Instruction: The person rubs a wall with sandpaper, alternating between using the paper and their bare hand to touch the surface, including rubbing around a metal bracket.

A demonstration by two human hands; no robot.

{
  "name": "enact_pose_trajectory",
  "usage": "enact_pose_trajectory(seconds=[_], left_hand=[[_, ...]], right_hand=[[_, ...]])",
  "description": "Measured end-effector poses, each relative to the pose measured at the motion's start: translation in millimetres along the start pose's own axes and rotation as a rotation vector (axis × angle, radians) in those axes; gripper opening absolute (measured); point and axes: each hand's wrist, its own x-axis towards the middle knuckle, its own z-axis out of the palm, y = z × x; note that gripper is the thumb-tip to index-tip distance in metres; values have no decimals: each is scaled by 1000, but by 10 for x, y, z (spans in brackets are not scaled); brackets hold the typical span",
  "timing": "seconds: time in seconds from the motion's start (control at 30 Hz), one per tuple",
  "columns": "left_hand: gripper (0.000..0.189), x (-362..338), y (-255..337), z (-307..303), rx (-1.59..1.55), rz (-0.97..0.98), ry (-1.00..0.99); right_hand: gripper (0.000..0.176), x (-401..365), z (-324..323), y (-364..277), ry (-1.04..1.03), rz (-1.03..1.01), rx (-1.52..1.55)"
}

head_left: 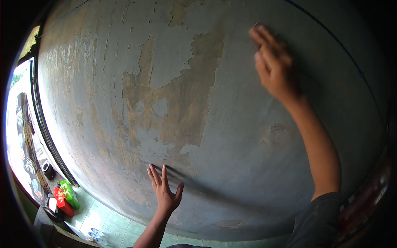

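Note:
A grey wall (244, 111) with peeling paint fills most of the head view, and a large bare brownish patch (182, 107) with ragged edges lies in its middle. My right hand (273, 66) is up at the upper right against the painted surface, its fingers bent and close together, slightly blurred. A thin edge shows by its fingertips, but what it belongs to is hidden. Lower down, my left hand (165, 192) has its fingers spread, fingertips at the wall just below the bare patch, with nothing in it.
A dark cord (331, 35) runs across the wall at upper right. At the left is a bright doorway (20, 89). Near it stand a red bag (63, 201), a green bag (70, 194) and a black pot (48, 170). Several plastic bottles (96, 235) are on the tiled floor (113, 223).

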Motion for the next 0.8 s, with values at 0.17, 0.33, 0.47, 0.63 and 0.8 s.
enact_pose_trajectory(seconds=[0.17,0.33,0.47,0.63,0.8], left_hand=[[99,-5,-43,-19,20,11,-10],[98,-31,-10,-21,24,-9,-24],[99,-40,-18,-46,3,-8,-38],[101,-84,-82,-55,19,-3,-56],[97,-130,-54,8,1,-9,-44]], right_hand=[[18,-301,99,-573,-297,-405,210],[28,99,-16,141,-14,23,21],[33,-288,74,-570,-241,-256,125],[38,-310,81,-448,-219,-329,122],[52,-207,-135,-118,-120,288,72]])
